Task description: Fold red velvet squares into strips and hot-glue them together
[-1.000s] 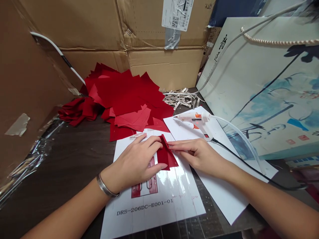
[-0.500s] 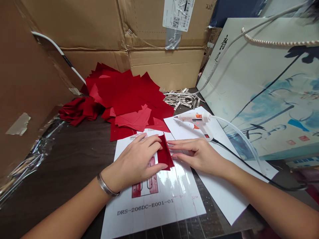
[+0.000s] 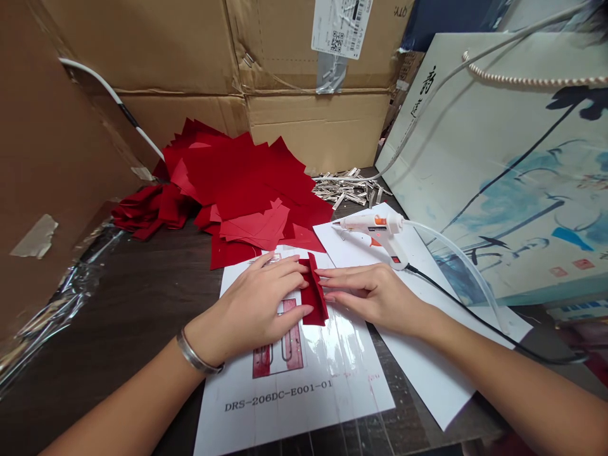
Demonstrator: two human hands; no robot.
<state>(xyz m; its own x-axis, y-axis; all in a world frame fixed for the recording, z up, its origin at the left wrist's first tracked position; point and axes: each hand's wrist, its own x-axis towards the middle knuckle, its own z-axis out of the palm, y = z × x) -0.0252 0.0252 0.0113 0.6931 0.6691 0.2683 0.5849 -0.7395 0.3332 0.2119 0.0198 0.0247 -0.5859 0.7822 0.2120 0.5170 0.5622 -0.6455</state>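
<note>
On the white printed paper sheet (image 3: 351, 392), a folded red cloth strip (image 3: 314, 315) lies, long axis pointing away from us, between our left hand (image 3: 259, 310), touching its left side, and our right hand (image 3: 375, 291), touching its right fold; both grips are parted, neither visibly pinching

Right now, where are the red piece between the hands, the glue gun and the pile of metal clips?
Red piece (image 3: 313, 294): head view, flat part left of its fold.
Glue gun (image 3: 387, 234): head view, where barrel meets grip.
Metal clips (image 3: 350, 189): head view, mid-pile.
</note>
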